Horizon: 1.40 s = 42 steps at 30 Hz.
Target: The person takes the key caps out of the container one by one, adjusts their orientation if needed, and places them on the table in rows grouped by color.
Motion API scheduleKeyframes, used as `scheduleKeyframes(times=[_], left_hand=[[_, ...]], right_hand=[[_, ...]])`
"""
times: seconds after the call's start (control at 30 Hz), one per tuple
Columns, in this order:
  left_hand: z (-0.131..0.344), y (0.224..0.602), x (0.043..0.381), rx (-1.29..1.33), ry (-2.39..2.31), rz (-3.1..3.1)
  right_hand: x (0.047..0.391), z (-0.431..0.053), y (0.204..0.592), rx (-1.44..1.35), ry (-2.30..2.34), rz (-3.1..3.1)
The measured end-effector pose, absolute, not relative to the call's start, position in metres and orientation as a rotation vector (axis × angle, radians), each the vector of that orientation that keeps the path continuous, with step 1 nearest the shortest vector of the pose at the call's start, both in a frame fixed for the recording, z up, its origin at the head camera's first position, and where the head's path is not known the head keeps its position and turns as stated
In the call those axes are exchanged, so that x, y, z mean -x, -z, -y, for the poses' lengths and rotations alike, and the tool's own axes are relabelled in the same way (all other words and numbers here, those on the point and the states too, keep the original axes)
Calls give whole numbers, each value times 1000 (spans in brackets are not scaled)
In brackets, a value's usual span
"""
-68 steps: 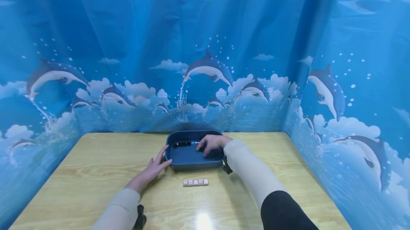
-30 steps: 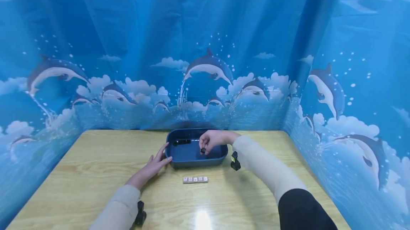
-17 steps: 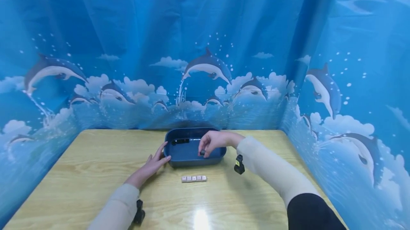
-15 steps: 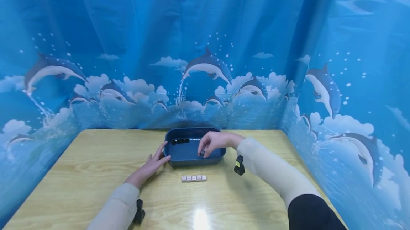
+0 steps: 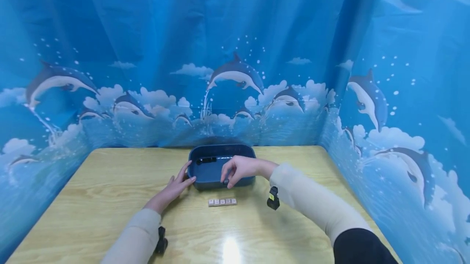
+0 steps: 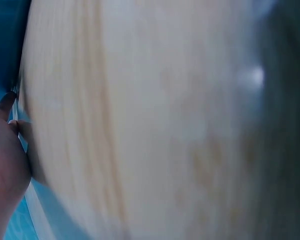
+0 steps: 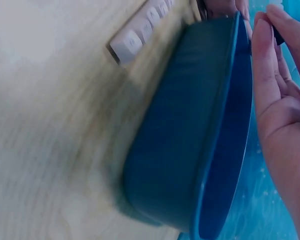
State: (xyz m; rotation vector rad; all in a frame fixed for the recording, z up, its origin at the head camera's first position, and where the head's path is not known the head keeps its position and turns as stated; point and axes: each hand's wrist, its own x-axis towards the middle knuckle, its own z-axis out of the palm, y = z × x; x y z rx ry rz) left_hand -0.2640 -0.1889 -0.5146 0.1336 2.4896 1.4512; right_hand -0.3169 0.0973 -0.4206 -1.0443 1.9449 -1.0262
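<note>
A dark blue rectangular bin (image 5: 213, 174) stands toward the back of the table. My left hand (image 5: 176, 186) rests against its left end, fingers and thumb extended; in the left wrist view that hand (image 6: 7, 165) shows only at the edge. My right hand (image 5: 240, 170) is over the bin's front rim and pinches a small black block (image 5: 225, 182) between thumb and fingertips. In the right wrist view the block (image 7: 278, 36) is mostly hidden by the fingers. In front of the bin lies a straight row of pale, letter-marked keycaps (image 5: 222, 202).
Several black pieces (image 5: 206, 160) lie inside the bin at its back left. The wooden table (image 5: 110, 202) reaches back to a blue dolphin-print curtain (image 5: 147, 72), which also hangs along both sides. Black wrist devices (image 5: 273, 198) are worn on both forearms.
My right hand was reaching into the bin, then came up pinching the small black block. It has since moved toward the front rim and slightly left. The left hand stays at the bin.
</note>
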Motion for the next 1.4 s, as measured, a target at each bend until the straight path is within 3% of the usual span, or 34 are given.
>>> scheduleKeyframes(times=[0.7,1.4], left_hand=[[188,513,265,-150,-1426,-2509],[188,514,266,-186,-1403,-2542]], right_hand=[[262,-67,464,1109,1074,-2110],[240,-53,486,1583,552,-2325]])
